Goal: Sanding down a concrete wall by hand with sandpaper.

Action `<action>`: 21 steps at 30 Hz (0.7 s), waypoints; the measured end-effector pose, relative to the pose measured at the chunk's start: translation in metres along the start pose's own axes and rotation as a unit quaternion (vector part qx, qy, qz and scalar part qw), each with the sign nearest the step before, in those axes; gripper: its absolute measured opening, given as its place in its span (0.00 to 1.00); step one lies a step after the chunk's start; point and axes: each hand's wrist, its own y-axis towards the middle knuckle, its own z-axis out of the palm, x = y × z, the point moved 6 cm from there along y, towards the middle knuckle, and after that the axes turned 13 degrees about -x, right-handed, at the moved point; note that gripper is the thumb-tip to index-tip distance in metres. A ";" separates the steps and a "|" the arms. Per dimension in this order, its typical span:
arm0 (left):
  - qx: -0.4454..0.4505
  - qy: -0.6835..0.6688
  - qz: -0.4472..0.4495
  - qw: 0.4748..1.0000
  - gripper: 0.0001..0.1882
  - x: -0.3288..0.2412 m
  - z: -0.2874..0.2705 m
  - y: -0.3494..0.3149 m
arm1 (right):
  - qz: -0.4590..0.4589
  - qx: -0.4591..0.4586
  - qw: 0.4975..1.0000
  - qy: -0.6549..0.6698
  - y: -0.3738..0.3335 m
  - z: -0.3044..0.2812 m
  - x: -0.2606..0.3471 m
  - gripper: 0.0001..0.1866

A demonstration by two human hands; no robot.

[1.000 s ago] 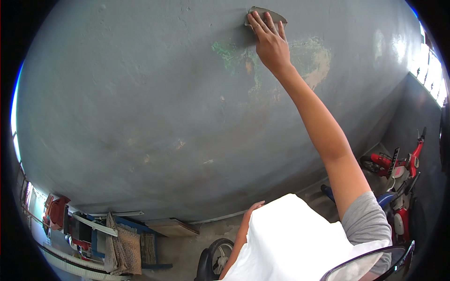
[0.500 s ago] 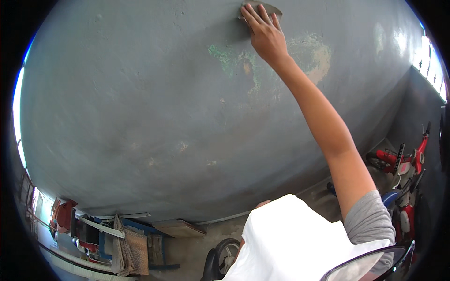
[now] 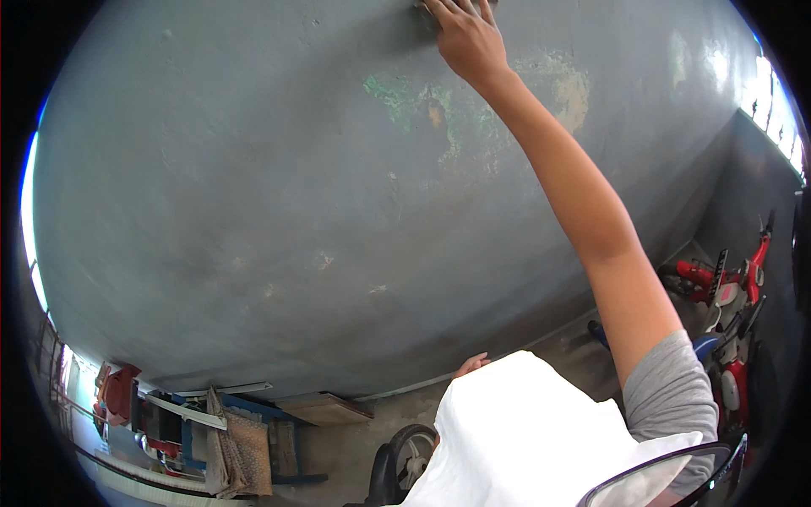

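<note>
My right hand (image 3: 473, 42) reaches up to the grey wall (image 3: 253, 186), its fingers spread and pressing a sheet of brownish-grey sandpaper (image 3: 428, 17) flat against the surface. Most of the sheet is hidden by the fingers or cut off by the upper edge. Below the hand, the paint is worn to a green patch (image 3: 390, 97) and a beige patch (image 3: 572, 97). Low down, my left hand (image 3: 473, 364) shows only partly behind a white cloth-like shape (image 3: 524, 422); its visible fingers are loosely extended, with nothing seen in them.
Red motorbikes (image 3: 733, 372) stand at the right near the corner. A black wheel (image 3: 412, 448) is on the floor below. Wooden boards (image 3: 325, 409), bubble-wrapped panels (image 3: 249, 456) and a red chair-like object (image 3: 121, 393) crowd the lower left along the wall.
My right hand has slid the sandpaper upward and slightly left on the wall. More of my left hand's fingers now show past the white shape.
</note>
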 end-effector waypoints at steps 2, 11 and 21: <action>-0.003 0.003 -0.003 1.000 0.34 0.004 -0.003 -0.003 | 0.020 -0.007 0.999 0.043 0.010 0.000 0.003 0.28; -0.014 -0.010 -0.001 1.000 0.35 0.021 0.014 0.007 | 0.005 -0.049 0.999 -0.003 -0.078 0.007 0.000 0.32; -0.023 0.009 0.016 1.000 0.35 0.028 0.002 0.045 | 0.008 -0.093 0.996 -0.010 -0.042 0.008 -0.009 0.32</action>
